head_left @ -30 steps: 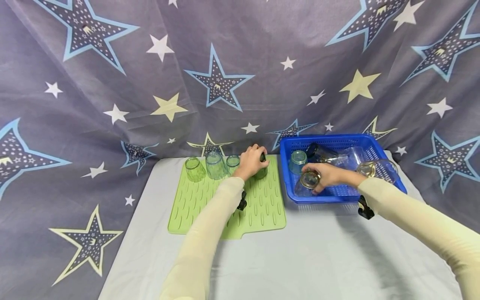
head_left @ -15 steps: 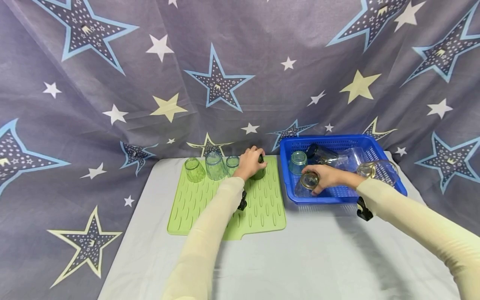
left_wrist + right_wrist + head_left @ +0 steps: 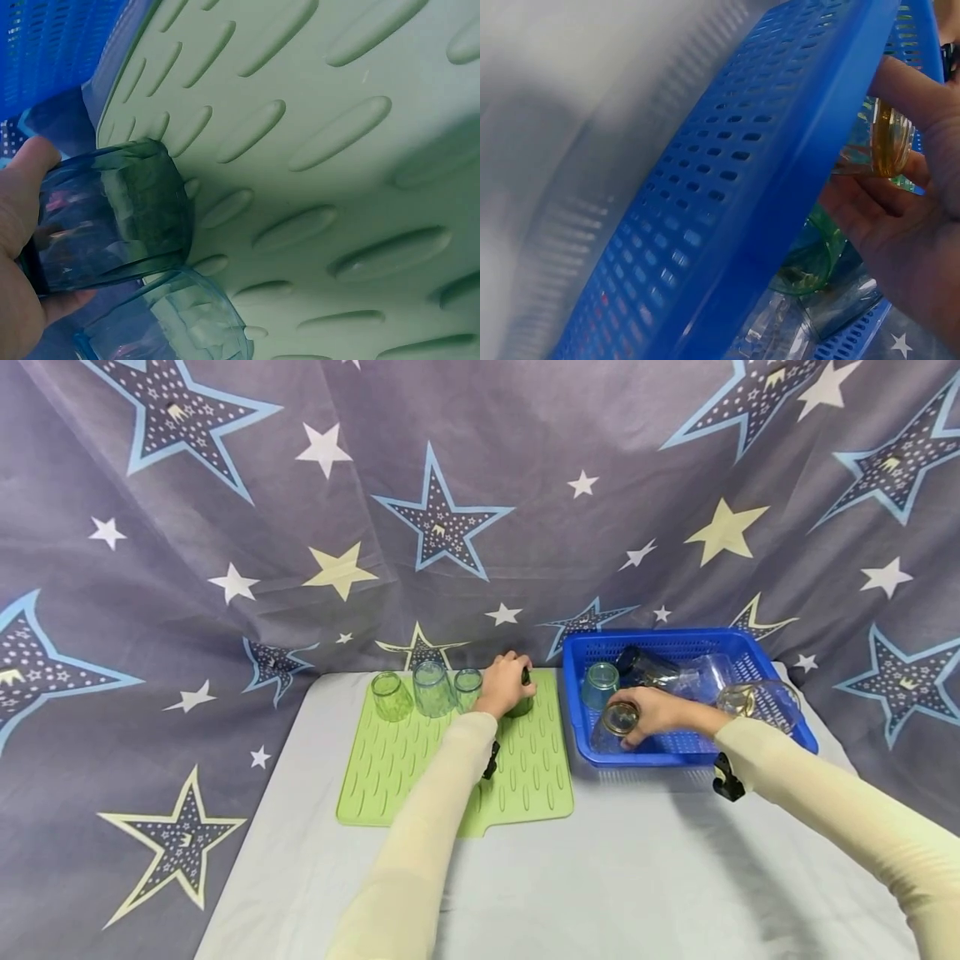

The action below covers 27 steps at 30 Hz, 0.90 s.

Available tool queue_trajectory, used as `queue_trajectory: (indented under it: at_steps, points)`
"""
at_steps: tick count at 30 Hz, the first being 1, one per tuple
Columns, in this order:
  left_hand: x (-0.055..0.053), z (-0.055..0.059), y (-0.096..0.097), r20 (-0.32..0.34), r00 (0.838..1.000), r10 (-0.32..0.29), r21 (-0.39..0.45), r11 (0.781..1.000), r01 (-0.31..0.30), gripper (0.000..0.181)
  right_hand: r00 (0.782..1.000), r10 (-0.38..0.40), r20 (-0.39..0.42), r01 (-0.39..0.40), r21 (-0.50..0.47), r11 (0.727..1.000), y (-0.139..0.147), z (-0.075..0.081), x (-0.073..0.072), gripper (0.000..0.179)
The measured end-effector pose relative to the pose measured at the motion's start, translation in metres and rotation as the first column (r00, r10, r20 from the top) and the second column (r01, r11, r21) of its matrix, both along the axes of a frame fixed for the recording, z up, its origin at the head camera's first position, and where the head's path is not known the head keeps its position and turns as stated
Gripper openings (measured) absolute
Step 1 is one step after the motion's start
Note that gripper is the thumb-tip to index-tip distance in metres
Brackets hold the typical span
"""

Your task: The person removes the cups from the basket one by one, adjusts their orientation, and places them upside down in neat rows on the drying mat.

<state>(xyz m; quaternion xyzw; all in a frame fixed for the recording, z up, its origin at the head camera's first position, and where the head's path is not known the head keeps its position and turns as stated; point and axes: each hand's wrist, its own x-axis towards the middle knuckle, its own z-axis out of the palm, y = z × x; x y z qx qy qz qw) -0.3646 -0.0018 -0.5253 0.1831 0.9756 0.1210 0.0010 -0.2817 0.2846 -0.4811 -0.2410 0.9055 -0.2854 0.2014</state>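
Observation:
My left hand [image 3: 506,683] holds a dark green-blue glass tumbler [image 3: 120,214] by its upper end, at the back of the green drying mat [image 3: 525,793]. In the left wrist view the tumbler's lower end is right at the ridged mat, beside a light blue glass [image 3: 180,319]. Inside the blue basket [image 3: 667,760], my right hand [image 3: 654,717] grips a clear glass with an amber ring [image 3: 621,718] near the basket's front wall. The right wrist view shows fingers and thumb around this glass, partly hidden by the basket's rim.
A green glass [image 3: 392,697] and a larger bluish glass [image 3: 432,690] stand along the mat's back edge. The basket also has a teal glass [image 3: 600,687], a dark glass [image 3: 637,664] lying down, and a large clear glass vessel [image 3: 772,703]. A star-patterned curtain hangs behind.

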Motion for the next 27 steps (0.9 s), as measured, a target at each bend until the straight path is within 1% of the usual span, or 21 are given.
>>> queue_trajectory:
  at_steps: [4,7,10,16,22,27]
  points:
    - [0.001,-0.001,0.001,-0.006,1.0,0.006,-0.022,1.0,-0.006,0.036,0.998,-0.034,0.062,0.037,-0.043,0.998,-0.003,-0.002,-0.002,0.069]
    - [0.003,-0.001,0.001,-0.014,1.0,0.0,-0.023,1.0,0.0,0.036,0.991,-0.066,0.115,0.075,-0.079,0.994,-0.005,-0.003,-0.003,0.067]
    - [0.004,-0.001,0.002,-0.014,1.0,-0.002,-0.022,1.0,0.002,0.036,0.985,-0.08,0.155,0.096,-0.095,0.991,-0.007,-0.002,-0.003,0.066]
    - [0.002,-0.002,0.002,-0.03,1.0,-0.001,-0.024,1.0,0.0,0.035,0.972,-0.09,0.218,0.118,-0.117,0.986,-0.01,0.0,-0.005,0.071]
    - [-0.001,-0.003,0.001,-0.032,0.999,0.007,-0.028,1.0,-0.008,0.034,0.967,-0.111,0.231,0.144,-0.13,0.981,-0.008,0.002,-0.007,0.066]
    - [-0.002,-0.002,0.0,-0.029,1.0,0.011,-0.032,0.999,-0.012,0.035,0.964,-0.137,0.229,0.167,-0.115,0.979,-0.006,0.008,-0.009,0.072]
